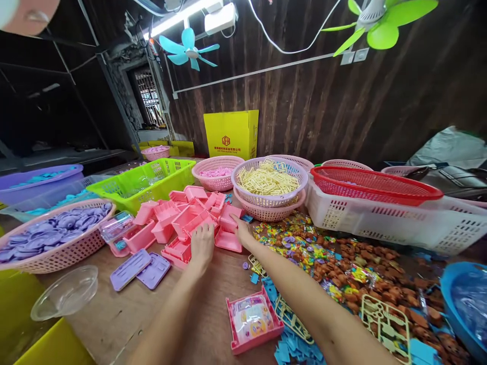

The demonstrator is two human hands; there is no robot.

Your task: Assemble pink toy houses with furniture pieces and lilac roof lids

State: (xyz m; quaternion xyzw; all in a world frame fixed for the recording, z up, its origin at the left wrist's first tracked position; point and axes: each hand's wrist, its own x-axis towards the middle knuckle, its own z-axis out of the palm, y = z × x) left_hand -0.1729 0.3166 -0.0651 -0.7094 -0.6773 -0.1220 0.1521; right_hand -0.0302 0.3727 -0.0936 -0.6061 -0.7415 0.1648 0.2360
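A heap of pink plastic boxes [190, 215] lies on the table ahead of me. My left hand [203, 246] is at the heap's front edge, its fingers bent over a pink box. On the heap's right side, my right hand [243, 230] grips another pink box [229, 218], with some fingers hidden. Closer to me sits a pink tray [251, 347] holding a clear packet with a printed picture [251, 317]. Two purple flat panels [131, 269] lie left of my left hand.
Purple parts fill a pink basket [76, 253] at left, near a clear bowl [68, 294]. Behind stand a green crate [152, 177] and a lilac basket of cream sprues [243, 185]. Small brown pieces [380, 258] spread rightward, before a white crate [380, 218] and blue tub [452, 304].
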